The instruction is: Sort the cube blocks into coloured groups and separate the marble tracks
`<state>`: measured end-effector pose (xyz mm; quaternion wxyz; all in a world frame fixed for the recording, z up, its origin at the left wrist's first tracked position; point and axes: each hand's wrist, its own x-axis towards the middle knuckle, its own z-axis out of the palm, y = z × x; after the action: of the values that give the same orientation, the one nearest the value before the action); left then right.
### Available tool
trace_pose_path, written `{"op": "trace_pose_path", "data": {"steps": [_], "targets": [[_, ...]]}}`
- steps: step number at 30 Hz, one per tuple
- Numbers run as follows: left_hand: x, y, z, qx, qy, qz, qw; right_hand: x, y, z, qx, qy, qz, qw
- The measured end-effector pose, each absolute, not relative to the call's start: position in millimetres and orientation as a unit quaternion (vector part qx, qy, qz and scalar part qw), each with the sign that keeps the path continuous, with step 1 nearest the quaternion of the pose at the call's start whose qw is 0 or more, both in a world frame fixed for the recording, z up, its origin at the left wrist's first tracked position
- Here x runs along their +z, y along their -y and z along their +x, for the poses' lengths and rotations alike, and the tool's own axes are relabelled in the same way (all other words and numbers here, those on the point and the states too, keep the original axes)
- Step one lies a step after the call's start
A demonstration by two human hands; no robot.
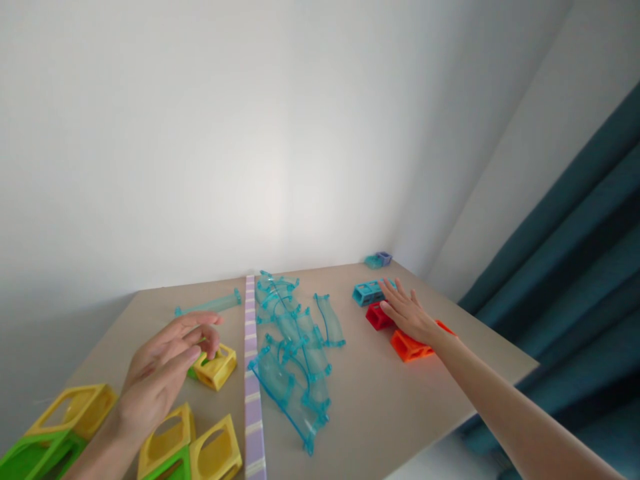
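Observation:
My left hand (163,373) is raised on the left side of the table, its fingers loosely curved and apart with nothing in them. Just beyond its fingertips is a yellow hollow block (218,371) with a bit of green. Nearer to me lie joined yellow and green blocks (216,453), and another yellow and green group (93,410) is partly behind my forearm. On the right, my right hand (409,313) is spread flat over a row of hollow blocks: light blue (367,292), red (379,317) and orange (407,348). It hides part of them.
A purple and white striped strip (253,400) divides the table (367,400). Several clear teal track pieces (300,360) lie heaped right of it; one teal piece (213,304) lies left. A small purple block (384,258) sits at the far corner. Teal curtains (565,267) hang right.

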<state>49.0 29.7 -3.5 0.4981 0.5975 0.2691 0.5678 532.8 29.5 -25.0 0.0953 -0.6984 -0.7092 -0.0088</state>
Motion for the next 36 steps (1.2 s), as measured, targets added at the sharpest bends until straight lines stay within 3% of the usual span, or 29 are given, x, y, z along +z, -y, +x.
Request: {"op": "trace_pose_path", "data": {"steps": [36], "targets": [[-5, -31, 49, 0.563, -0.271, 0.601, 0.498, -21, -39, 527, 0.057, 0.741, -0.664, 0.081]]}}
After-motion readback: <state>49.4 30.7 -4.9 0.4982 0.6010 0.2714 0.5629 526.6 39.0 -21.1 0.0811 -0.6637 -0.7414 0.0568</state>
